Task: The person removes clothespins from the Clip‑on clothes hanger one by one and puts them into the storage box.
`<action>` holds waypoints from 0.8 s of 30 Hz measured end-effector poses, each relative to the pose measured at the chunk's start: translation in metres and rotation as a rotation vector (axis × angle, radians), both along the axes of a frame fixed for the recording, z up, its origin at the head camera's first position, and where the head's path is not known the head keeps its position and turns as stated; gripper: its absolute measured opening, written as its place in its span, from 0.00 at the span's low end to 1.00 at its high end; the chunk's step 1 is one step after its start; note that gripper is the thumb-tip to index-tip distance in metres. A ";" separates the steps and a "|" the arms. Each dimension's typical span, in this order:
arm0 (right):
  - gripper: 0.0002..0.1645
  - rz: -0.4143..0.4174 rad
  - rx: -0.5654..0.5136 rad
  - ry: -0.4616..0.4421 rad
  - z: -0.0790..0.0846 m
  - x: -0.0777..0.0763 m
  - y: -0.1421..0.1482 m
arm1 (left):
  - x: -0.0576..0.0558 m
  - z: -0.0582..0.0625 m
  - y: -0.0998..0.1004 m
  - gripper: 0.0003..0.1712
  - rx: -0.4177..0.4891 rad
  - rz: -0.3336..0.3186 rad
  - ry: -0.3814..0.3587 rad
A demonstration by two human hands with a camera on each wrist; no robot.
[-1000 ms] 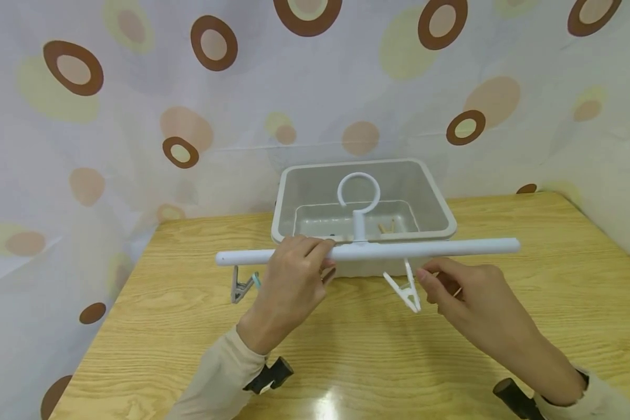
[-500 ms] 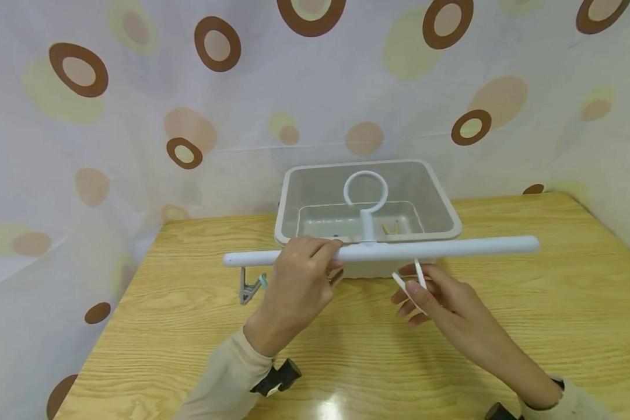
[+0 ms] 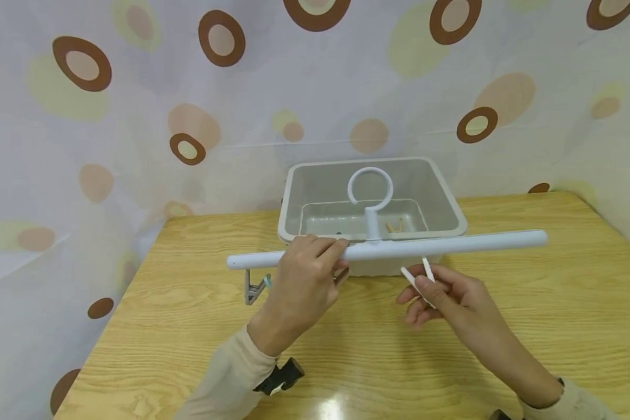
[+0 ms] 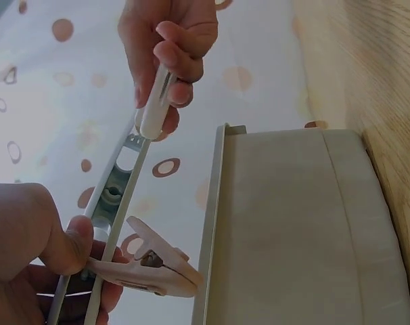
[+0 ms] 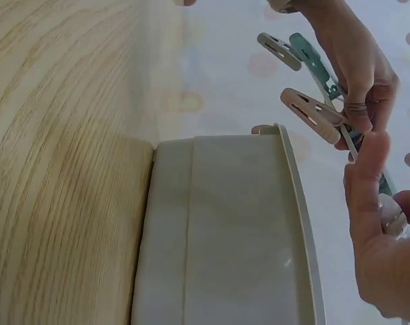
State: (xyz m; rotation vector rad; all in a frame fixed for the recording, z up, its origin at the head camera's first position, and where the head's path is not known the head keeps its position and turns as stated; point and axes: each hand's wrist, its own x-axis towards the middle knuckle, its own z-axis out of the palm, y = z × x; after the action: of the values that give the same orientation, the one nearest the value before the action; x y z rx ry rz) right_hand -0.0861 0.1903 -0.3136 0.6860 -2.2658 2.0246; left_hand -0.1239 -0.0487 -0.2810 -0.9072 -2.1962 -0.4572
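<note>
My left hand (image 3: 305, 280) grips a white clip hanger by its long bar (image 3: 462, 242), held level above the table, its round hook (image 3: 370, 189) pointing up. With my right hand (image 3: 462, 300) I pinch a white clothes clip (image 3: 419, 284) under the bar's right half; the left wrist view shows this white clip (image 4: 157, 105) at the bar's hollow underside. Left of my left hand hang a grey clip (image 3: 251, 291) and a teal clip, seen better as a teal clip (image 5: 312, 57) in the right wrist view. A beige-pink clip (image 4: 151, 267) sits beside my left fingers.
A grey plastic bin (image 3: 289, 201) stands on the wooden table (image 3: 178, 326) behind the hanger. Small tan pieces (image 3: 396, 226) lie inside it. A patterned white curtain (image 3: 273, 87) hangs behind the table.
My right hand has moved from beside the white clip to pinching it. The hanger and my left hand appear slightly further right in view, the bar's right end a little higher.
</note>
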 end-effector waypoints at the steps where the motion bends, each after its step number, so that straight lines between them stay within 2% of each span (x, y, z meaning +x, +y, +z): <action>1: 0.12 -0.048 0.038 0.043 -0.001 0.000 0.000 | 0.000 0.000 0.000 0.15 0.000 0.004 -0.005; 4: 0.10 -0.198 0.166 0.215 -0.005 0.001 -0.001 | 0.001 0.000 -0.001 0.15 0.004 0.019 -0.017; 8: 0.13 -0.379 0.361 0.513 -0.007 -0.003 0.002 | 0.002 0.001 -0.003 0.13 0.004 0.036 -0.012; 11: 0.17 -0.480 0.475 0.656 -0.006 -0.006 0.008 | 0.002 0.001 -0.004 0.12 0.012 0.057 -0.005; 14: 0.19 -0.497 0.529 0.676 -0.004 -0.007 0.011 | 0.001 0.002 -0.006 0.12 0.028 0.063 -0.015; 24: 0.17 -0.454 0.633 0.581 0.008 0.005 0.008 | 0.001 0.004 -0.006 0.13 0.026 0.020 -0.049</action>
State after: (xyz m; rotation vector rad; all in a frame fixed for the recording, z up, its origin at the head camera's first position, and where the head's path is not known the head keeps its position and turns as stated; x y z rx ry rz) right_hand -0.0815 0.1986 -0.3053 0.5910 -2.3625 0.7710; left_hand -0.1234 -0.0543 -0.2770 -0.8685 -2.2366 -0.5020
